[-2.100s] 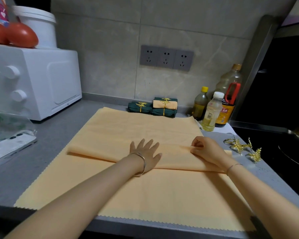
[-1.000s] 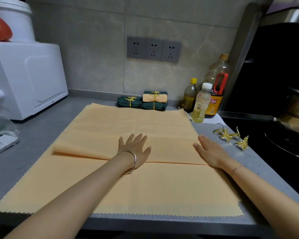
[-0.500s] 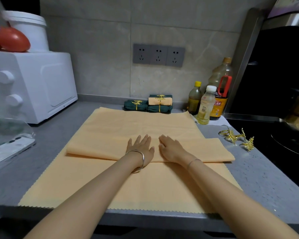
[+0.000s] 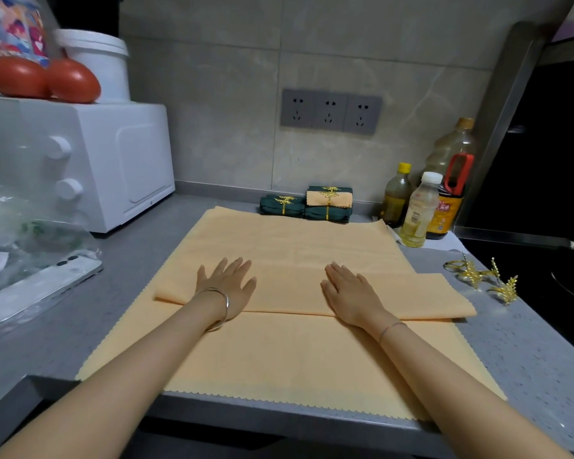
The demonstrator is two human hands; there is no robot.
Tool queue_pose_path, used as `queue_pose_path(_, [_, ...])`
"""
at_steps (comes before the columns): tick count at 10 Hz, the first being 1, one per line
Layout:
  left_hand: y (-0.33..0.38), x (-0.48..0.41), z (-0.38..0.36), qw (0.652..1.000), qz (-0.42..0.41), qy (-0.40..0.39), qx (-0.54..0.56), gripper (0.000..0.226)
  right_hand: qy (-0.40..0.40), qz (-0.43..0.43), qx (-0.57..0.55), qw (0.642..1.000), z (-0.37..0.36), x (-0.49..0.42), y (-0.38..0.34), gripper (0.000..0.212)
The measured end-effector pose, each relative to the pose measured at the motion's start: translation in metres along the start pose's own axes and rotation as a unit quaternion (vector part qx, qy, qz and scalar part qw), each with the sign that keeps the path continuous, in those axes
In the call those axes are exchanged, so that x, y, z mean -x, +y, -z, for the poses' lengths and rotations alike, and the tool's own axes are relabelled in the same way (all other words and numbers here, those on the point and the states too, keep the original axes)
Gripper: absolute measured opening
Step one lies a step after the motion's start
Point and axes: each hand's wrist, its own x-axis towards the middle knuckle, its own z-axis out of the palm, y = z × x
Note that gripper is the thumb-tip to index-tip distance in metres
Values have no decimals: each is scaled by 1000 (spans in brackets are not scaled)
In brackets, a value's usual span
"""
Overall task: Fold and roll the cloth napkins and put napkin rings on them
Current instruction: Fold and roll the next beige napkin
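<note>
Where the left hand rests: palm down, fingers spread, on the left part of the folded band.
Orange napkin: spread on the grey counter, a folded band across its middle.
Right hand: flat, fingers straight, pressing the band right of centre.
Gold napkin rings: on the counter, beside the napkin's right edge.

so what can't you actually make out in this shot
All head view.
Gold napkin rings: small and tangled, count unclear.
Stacked rolled napkins: the top rolls hide any beneath or behind.
Plastic bag: blurred, contents unreadable.
Orange napkin: the left hand and right hand cover part of its fold.
</note>
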Motion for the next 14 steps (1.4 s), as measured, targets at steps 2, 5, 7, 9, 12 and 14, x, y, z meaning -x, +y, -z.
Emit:
queue_pose_path(2, [-42, -5, 2, 999, 48, 9, 1, 59, -7, -4, 4, 1000, 0, -1, -1, 53])
queue_pose_path(5, [-53, -18, 19, 994, 81, 20, -76, 69, -14, -30, -28, 999, 6, 0, -2, 57])
queue_pose_path(7, [14, -31, 22, 981, -189, 52, -18, 53, 46, 70, -108, 991, 22, 33, -29, 39])
queue_pose_path(9, [40, -52, 26, 980, -191, 57, 14, 37, 82, 216, -6, 973, 17, 58, -50, 25])
queue_pose_path(12, [18, -63, 25, 965, -187, 24, 184, 16, 143, 310, 105, 934, -1, 36, -55, 16])
queue_pose_path(14, [-3, -29, 36, 962, -188, 24, 198, 20, 158, 353, 99, 917, 9, 49, -27, 16])
